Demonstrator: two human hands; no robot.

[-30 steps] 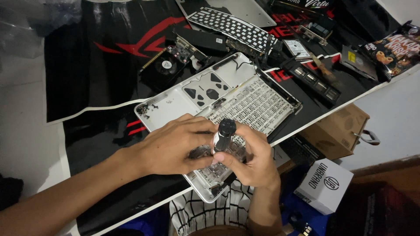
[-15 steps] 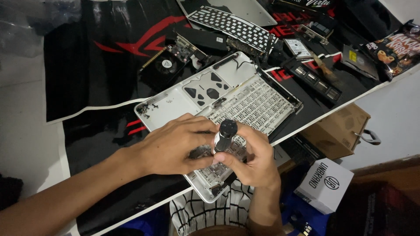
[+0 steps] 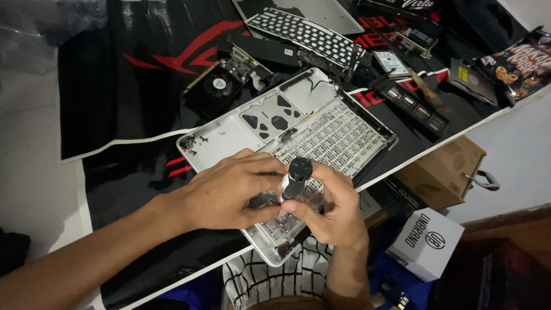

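A black-capped screwdriver (image 3: 296, 179) stands upright over an opened silver laptop case (image 3: 298, 129) on the surface's near edge, a graphics card (image 3: 221, 86) and loose keyboard (image 3: 307, 34) beyond. The right hand (image 3: 330, 209) grips its shaft; the left hand (image 3: 232, 189) curls beside it, fingertips on the case.

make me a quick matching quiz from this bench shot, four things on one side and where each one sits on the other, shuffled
Things:
1. screwdriver
2. graphics card with fan
3. white box
4. loose keyboard panel

Places:
A. below the table edge, lower right
B. held upright in the right hand, over the open laptop case
C. far side of the mat, beyond the case
D. on the black mat, just left of the case's far end

Pairs: 1-B, 2-D, 3-A, 4-C
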